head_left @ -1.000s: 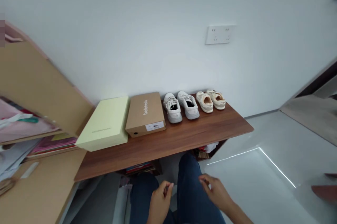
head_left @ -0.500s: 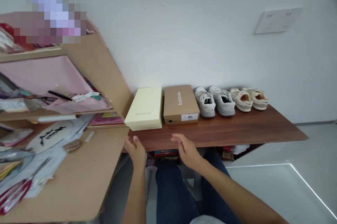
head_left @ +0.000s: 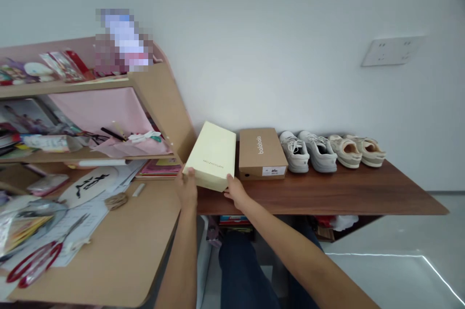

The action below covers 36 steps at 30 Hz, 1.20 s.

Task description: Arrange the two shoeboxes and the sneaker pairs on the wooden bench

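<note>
A pale yellow shoe box (head_left: 213,155) lies at the left end of a dark wooden shelf (head_left: 327,193), its near end tilted up. My left hand (head_left: 187,186) grips its near left corner and my right hand (head_left: 236,192) grips its near right corner. Right beside it stands a brown cardboard shoe box (head_left: 261,153) with a white label on its front.
A pair of white sneakers (head_left: 308,151) and a pair of beige shoes (head_left: 358,150) line the wall. To the left is a light wooden desk (head_left: 109,255) with papers, red scissors (head_left: 31,263) and a cluttered shelf unit (head_left: 90,115). A wall socket (head_left: 392,50) is at upper right.
Both hands rose from my lap, reached forward to the shelf and closed on the yellow box, whose near end now lifts. The view swung left toward the desk.
</note>
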{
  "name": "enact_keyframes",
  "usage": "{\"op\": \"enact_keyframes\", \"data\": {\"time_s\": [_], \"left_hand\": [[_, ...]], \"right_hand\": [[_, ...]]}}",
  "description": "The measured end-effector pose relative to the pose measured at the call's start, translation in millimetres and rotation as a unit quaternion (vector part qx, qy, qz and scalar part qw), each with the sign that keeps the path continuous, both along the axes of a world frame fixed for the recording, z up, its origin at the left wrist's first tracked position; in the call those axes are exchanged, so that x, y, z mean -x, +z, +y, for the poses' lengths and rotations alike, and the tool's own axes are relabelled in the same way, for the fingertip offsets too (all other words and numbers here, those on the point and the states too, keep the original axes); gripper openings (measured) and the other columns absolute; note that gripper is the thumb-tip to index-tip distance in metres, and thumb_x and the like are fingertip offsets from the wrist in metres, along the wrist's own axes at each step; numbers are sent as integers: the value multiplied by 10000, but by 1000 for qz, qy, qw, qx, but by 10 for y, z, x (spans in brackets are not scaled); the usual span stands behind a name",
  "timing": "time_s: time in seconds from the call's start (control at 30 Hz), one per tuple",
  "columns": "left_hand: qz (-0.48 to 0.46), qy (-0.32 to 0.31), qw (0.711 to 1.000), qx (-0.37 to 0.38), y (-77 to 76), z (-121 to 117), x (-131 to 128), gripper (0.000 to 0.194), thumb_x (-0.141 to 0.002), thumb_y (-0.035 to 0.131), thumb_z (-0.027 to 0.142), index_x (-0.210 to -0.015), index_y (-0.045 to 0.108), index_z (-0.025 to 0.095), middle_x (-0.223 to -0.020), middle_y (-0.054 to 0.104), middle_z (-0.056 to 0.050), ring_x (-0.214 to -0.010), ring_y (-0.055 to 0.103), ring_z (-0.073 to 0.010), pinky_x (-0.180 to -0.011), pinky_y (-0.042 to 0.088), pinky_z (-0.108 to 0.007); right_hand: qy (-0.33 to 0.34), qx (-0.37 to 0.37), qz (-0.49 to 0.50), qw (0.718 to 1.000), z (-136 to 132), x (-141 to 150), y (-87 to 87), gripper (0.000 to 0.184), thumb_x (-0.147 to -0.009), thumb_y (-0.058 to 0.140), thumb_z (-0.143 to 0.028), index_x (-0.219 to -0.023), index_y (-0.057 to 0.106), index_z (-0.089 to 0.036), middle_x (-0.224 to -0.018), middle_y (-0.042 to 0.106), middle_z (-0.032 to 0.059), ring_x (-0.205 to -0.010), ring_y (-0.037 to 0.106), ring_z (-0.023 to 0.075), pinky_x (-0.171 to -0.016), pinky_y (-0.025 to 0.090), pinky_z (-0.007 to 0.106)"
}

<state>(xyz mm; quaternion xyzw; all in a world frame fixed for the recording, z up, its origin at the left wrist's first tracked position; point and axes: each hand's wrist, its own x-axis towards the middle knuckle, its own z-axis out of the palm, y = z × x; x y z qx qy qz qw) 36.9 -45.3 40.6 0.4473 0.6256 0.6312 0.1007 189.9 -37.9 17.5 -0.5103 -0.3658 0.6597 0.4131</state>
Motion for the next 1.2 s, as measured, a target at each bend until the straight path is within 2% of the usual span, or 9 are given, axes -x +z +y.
{"op": "enact_keyframes", "data": {"time_s": [0.1, 0.2, 0.37, 0.53, 0.73, 0.9, 1.0, 1.1, 1.2], "left_hand": [[121, 77, 988, -57, 281, -112, -220, 701, -792, 618, 623, -1305, 533, 153, -1403, 460, -195, -1365, 387, -311, -1141, 294, -480], [223, 99, 966, -84, 417, -228, -521, 909, -718, 713, 595, -1434, 376, 147, -1488, 328, -223, -1419, 289, -339, -1145, 269, -510], [299, 99, 946, -78, 307, -371, -872, 917, -757, 671, 597, -1464, 329, 123, -1452, 389, -243, -1376, 345, -371, -1125, 272, -542], [333, 79, 938, -55, 78, -325, -1013, 755, -861, 566, 530, -1444, 376, 90, -1376, 487, -243, -1318, 419, -358, -1105, 294, -530], [382, -9, 924, 6, -290, -120, -1041, 552, -959, 389, 355, -1440, 409, 86, -1409, 495, -231, -1370, 389, -336, -1105, 318, -518], [404, -77, 912, -16, -460, -3, -751, 536, -942, 430, 327, -1427, 420, 99, -1504, 386, -218, -1478, 191, -342, -1148, 271, -552], [387, -86, 917, -31, -447, 17, -662, 529, -934, 464, 363, -1396, 444, 106, -1494, 391, -222, -1482, 174, -346, -1153, 250, -580], [332, -59, 940, -51, -418, 64, -848, 519, -940, 464, 415, -1346, 485, 92, -1493, 382, -242, -1473, 207, -343, -1156, 239, -577], [211, -108, 971, -28, -417, 189, -1223, 566, -957, 416, 482, -1385, 454, 114, -1474, 430, -227, -1415, 360, -294, -1144, 310, -496]], "right_hand": [[-5, 82, 58, 995, -120, 93, -84, 355, -960, 412, -432, -1194, 572, -219, -1003, 675, 73, -774, 638, 152, -783, 509, 333], [4, 50, 63, 997, -177, 96, 11, 299, -914, 507, -448, -1069, 643, -233, -889, 680, 31, -764, 605, 148, -763, 495, 313], [94, 30, 251, 963, -133, -179, 339, 605, -882, 365, -717, -1104, 655, -235, -977, 718, 70, -890, 649, 223, -786, 525, 390], [57, 2, 319, 946, 14, -297, 305, 270, -846, 607, -432, -932, 676, -184, -865, 729, 55, -882, 667, 205, -845, 526, 342], [-97, 31, 230, 968, -4, -162, 41, 135, -719, 655, -222, -607, 581, -206, -589, 638, 12, -724, 639, 197, -749, 525, 324], [-83, -134, 62, 986, -223, -668, 98, 167, -791, 597, -311, -903, 696, -236, -941, 728, 37, -927, 651, 196, -861, 508, 365], [-116, -331, -152, 924, -118, -1281, 258, 228, -850, 544, -329, -998, 698, -248, -1175, 682, 69, -1136, 587, 228, -1007, 438, 427], [-195, -360, -317, 855, 124, -1759, 310, 317, -841, 556, -317, -1111, 659, -188, -1293, 606, 150, -1290, 479, 291, -1100, 336, 513], [-197, -273, -318, 886, 291, -1906, 186, 506, -848, 545, -362, -1304, 545, -142, -1347, 567, 180, -1309, 474, 299, -1102, 346, 498]]}}
